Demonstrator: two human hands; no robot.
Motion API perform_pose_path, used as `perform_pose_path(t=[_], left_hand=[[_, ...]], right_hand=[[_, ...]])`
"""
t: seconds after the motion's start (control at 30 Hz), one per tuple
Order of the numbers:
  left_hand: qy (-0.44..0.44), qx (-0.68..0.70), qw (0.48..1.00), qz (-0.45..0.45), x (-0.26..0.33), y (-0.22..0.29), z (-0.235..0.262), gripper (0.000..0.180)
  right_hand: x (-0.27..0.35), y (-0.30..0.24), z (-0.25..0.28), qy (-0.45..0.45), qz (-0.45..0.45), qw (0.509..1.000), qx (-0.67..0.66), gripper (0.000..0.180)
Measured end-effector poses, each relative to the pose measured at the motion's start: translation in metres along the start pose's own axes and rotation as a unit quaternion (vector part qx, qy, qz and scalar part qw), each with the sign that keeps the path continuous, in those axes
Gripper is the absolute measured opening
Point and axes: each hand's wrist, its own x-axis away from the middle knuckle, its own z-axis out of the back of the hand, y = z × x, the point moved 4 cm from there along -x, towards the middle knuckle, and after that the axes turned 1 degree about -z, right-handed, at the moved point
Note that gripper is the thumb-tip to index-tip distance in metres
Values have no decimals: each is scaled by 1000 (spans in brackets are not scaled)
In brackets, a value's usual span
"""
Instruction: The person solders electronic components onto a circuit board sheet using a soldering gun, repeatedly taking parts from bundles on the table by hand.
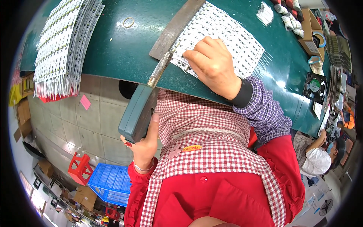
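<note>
My left hand (144, 149) is wrapped round the handle of a green soldering gun (135, 113). Its metal barrel slants up over the table edge, and the tip meets the near left corner of a white sheet of small circuit boards (223, 28) with thin white wires. Over that sheet's near edge rests my right hand (213, 62), fingers curled, thumb and forefinger close together near the tip. Whatever sits between those fingers is too small to make out. A flat dark metal bar (176, 28) lies along the sheet's left side.
The green table (113, 49) bears a thick stack of wired board sheets (56, 41) at far left. A rubber band (128, 22), wire bundle (265, 14), cardboard box (311, 32) and small black fan (314, 87) lie about. Below left stand a blue crate (109, 181) and red stool (80, 168). Another person (317, 160) sits right.
</note>
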Motion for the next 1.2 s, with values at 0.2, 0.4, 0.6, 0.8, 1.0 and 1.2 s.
perform_pose_path(t=[0.2, 0.4, 0.6, 0.8, 1.0, 1.2], left_hand=[[-7, 32, 999, 23, 2, -6, 1, 26], [-16, 15, 1000, 23, 2, -10, 1, 25], [-60, -11, 998, -20, 2, -16, 4, 23], [-33, -37, 997, -52, 7, -19, 14, 24], [-28, -26, 997, -68, 2, -4, 11, 29], [-10, 69, 996, 46, 1, -2, 4, 35]], right_hand=[[-1, -3, 0, -15, 2, 1000, -10, 20], [-1, -4, -5, -18, 5, 1000, 2, 14], [-2, -6, -5, -16, 9, 1000, 12, 8], [-1, -9, -6, -16, 6, 1000, 11, 7], [-4, -9, -7, -17, 2, 1000, 5, 12], [-7, 7, 16, 47, -30, 998, -17, 20]])
